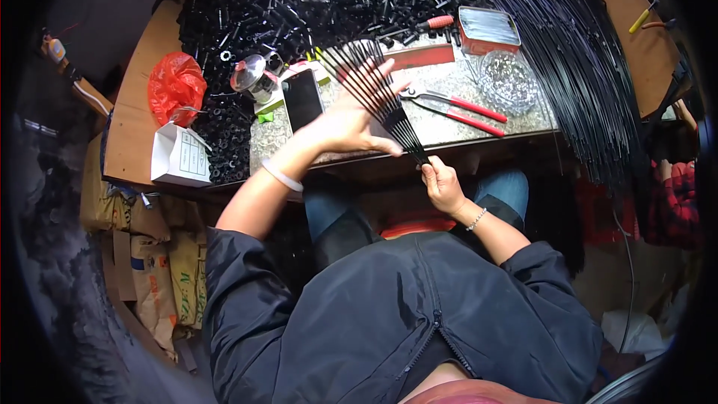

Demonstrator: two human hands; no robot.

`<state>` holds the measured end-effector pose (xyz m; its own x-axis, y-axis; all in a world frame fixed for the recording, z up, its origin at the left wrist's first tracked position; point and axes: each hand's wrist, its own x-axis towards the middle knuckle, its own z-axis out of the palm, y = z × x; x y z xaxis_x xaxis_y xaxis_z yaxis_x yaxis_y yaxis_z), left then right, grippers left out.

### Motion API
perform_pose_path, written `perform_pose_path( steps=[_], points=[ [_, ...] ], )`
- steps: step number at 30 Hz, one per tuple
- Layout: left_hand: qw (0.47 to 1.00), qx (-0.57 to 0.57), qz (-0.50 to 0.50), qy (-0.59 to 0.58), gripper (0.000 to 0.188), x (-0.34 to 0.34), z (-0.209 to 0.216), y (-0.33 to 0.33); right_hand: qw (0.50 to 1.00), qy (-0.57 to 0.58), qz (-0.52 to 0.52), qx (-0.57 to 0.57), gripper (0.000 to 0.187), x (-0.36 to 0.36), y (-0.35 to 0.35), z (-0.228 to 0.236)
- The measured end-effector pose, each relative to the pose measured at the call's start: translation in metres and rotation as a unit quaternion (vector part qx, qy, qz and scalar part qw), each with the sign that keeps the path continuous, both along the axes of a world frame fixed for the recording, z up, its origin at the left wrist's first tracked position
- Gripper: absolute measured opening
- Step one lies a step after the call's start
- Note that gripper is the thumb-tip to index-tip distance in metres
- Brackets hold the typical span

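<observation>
A fan of thin black rods (393, 116) stretches up and to the left over the table's near part. Its narrow lower end is gripped by my right hand (446, 188), the fingers closed round the gathered rods. My left hand (345, 121) is open, with its thumb stretched out and its fingers spread against the fan; rods partly cover those fingers. Just right of the fan lie red-handled pliers (467, 108). A dark phone (302, 99) rests close to my left hand.
Small black parts (299, 0) heap across the back. Long black rods (576, 67) hang over the right edge. A glass bowl (508, 78), a tin (488, 28), a red-handled screwdriver (440, 22) and a lidded jar (254, 77) stand or lie about. At left sit a red bag (176, 86) and white box (179, 155).
</observation>
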<state>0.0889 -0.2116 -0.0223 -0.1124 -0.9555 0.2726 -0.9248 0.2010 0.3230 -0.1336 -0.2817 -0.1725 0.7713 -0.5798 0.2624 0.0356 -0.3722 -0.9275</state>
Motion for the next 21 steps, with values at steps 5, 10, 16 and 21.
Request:
perform_pose_path(
  steps=[5,10,16,21],
  points=[
    [0.982,-0.089,-0.026,0.163,0.018,-0.019,-0.052,-0.004,0.954,-0.044,-0.045,-0.293,0.01,0.006,-0.01,0.019],
    [0.995,-0.056,-0.074,0.038,0.013,-0.037,-0.058,0.005,0.862,0.076,-0.209,-0.455,0.028,-0.01,-0.064,0.097],
    [0.991,-0.003,-0.068,-0.112,0.071,-0.045,-0.056,0.006,0.845,0.169,-0.2,-0.467,0.034,-0.021,-0.087,0.084],
    [0.992,0.003,-0.01,-0.126,0.075,-0.049,-0.059,0.01,0.812,0.198,-0.258,-0.484,0.034,-0.043,-0.085,0.088]
  ],
)
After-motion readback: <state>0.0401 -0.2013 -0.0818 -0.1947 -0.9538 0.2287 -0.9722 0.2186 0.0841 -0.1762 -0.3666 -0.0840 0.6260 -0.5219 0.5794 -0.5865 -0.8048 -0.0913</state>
